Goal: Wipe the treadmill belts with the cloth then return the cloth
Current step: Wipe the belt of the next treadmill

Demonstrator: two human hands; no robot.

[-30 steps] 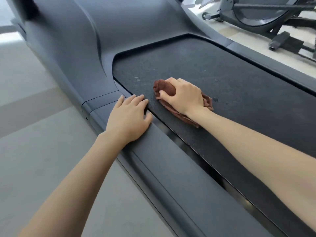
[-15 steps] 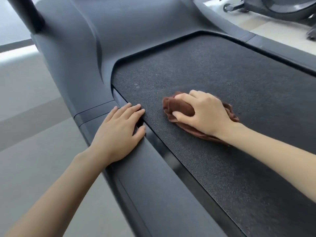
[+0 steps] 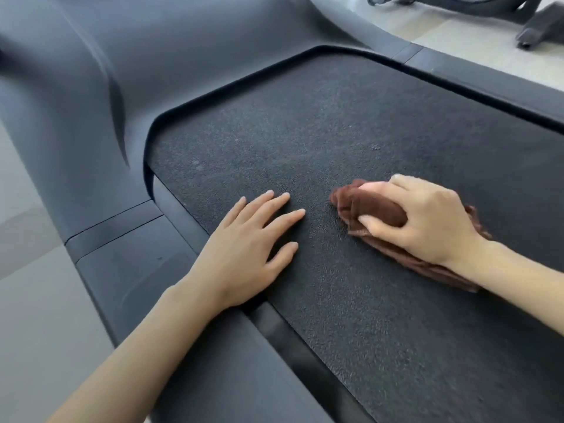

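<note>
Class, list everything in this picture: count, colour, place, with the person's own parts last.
treadmill belt: one, black, centre.
cloth: one, brown, on the belt, right.
side rails: two, dark grey, flanking the belt.
motor cover: one, dark grey, upper left.
floor: one, pale grey, left and top right.
exercise machine: one, black, top right, partly seen.
left grip: one, bare hand, flat on the belt's near edge.
right grip: one, bare hand, curled round the cloth.

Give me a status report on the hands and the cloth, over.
Right hand grips the cloth, pressed on the belt. Left hand flat, fingers on the belt. Nothing in the way.
</note>
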